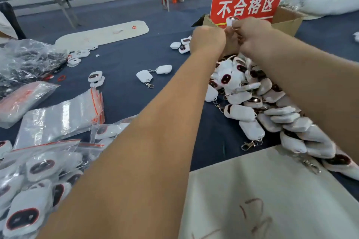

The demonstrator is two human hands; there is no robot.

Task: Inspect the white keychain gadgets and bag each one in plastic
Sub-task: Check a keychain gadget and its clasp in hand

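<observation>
A white cloth (272, 196) with reddish scribbles lies nearest, at the bench's (124, 68) near edge, with both bare forearms reaching out over it. To its left sits a heap of bagged gadgets (33, 176), white cases with dark, red-rimmed ovals showing through clear plastic. Beyond them lie stacks of empty bags (60, 116) with red zip strips.

Far out over the bench the two hands meet in front of a cardboard box (287, 21) that carries a red sign (246, 4). The right hand (252, 35) has its fingers curled, and a white gadget (231, 20) sticks up from the top of its grip, just above the knuckles. The left hand (208, 40) is fisted right beside it, fingers curled inward toward the same spot; what its grip closes on cannot be made out, as the knuckles hide it.

Below the hands and running back toward the camera on the right lies a long pile of loose gadgets (252, 106) with metal clasps. A joined pair (153, 73) lies apart at mid-bench, a few more sit left of the left hand, and a long pale pad (108, 33) lies farther off.
</observation>
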